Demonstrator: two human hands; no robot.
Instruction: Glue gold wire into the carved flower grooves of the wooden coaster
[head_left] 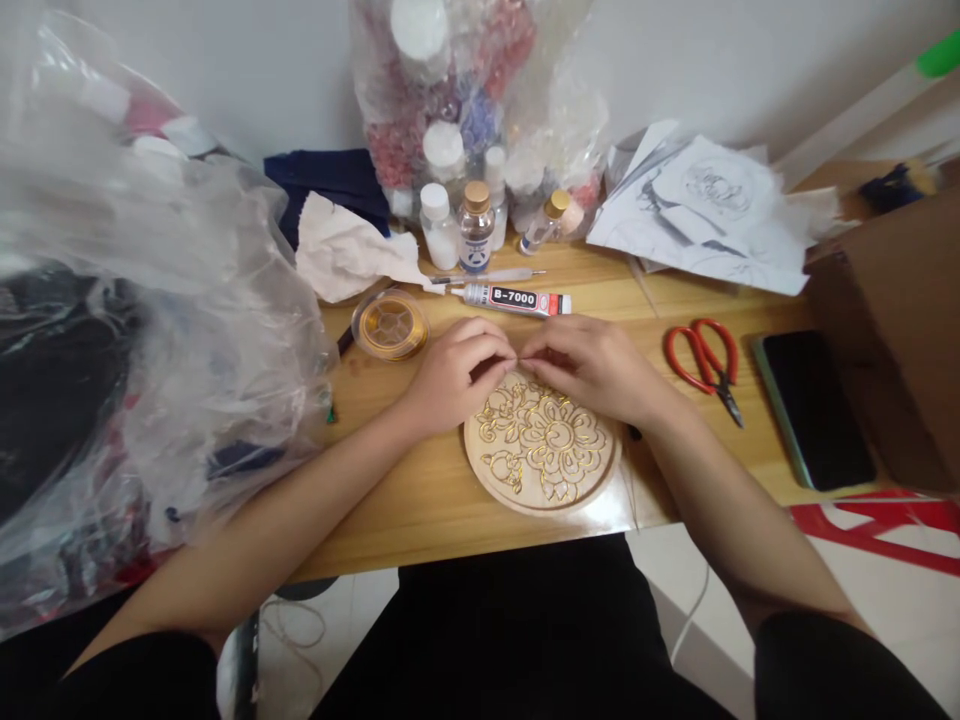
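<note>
A round wooden plate (541,497) with a raised rim lies near the table's front edge. Gold wire (561,435) forms a flower and leaf pattern on it. Over the plate's far edge, my left hand (461,375) is closed, thumb and fingertips pinched together. My right hand (596,365) pinches too, its fingertips almost meeting the left ones. Whatever lies between the fingertips is too small to make out. Just beyond my hands is a B-7000 glue tube (517,299). Left of my left hand sits a spool of gold wire (391,325).
Red-handled pliers (705,358) and a phone (816,410) lie at right, beside a cardboard box (892,330). Small bottles (475,228) and a crumpled tissue (352,245) stand behind the glue. Clear plastic bags (225,300) crowd the left side; printed papers (697,210) lean at back right.
</note>
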